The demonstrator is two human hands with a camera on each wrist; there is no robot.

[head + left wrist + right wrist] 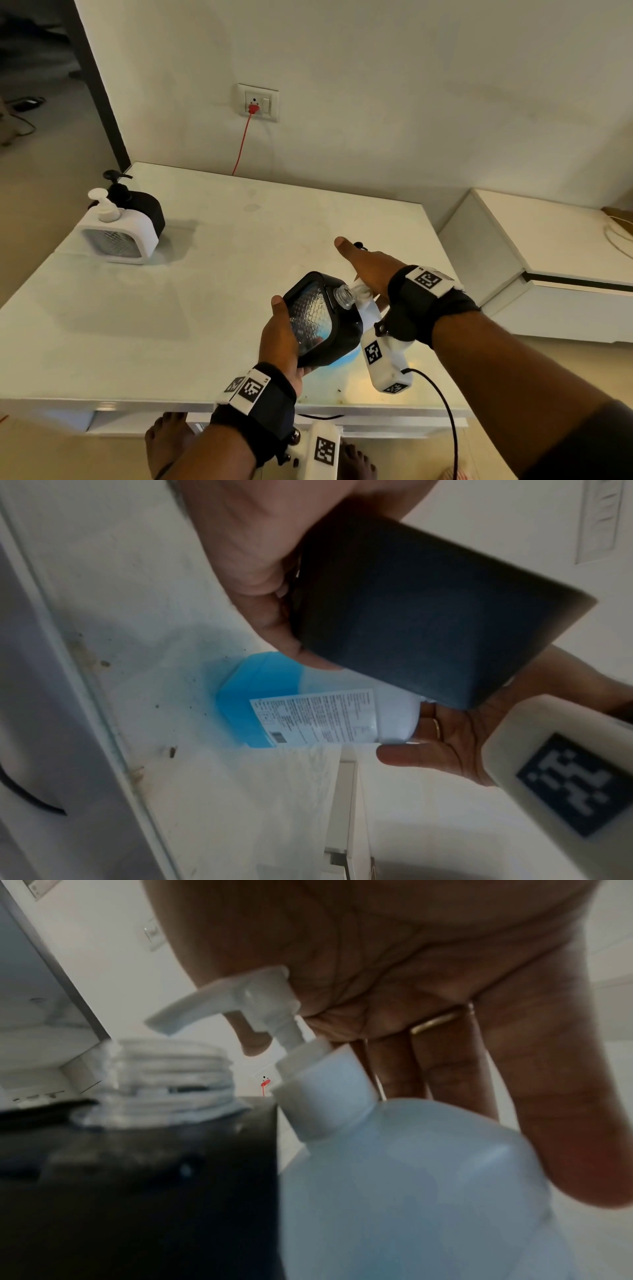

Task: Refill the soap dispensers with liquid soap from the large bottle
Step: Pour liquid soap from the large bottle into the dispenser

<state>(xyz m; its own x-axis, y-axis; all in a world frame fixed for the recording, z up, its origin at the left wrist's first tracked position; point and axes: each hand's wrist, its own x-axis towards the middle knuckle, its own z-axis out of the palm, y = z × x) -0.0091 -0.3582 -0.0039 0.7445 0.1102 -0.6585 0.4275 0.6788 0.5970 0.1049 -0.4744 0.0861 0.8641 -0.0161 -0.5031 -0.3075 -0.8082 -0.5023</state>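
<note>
**Black dispenser held at the pump of the large bottle**

A black soap dispenser (322,317), its clear threaded neck (343,295) uncapped, is gripped and tilted above the white table (171,308) by the left hand (281,337), fingers curled round its body. The large bottle (308,718), holding blue soap, is kept just beside it; its white pump (240,999) is covered by the right hand (368,267), fingers straight. 2 other dispensers, 1 white (118,233) and 1 black (142,210), are set at the table's far left corner.
</note>
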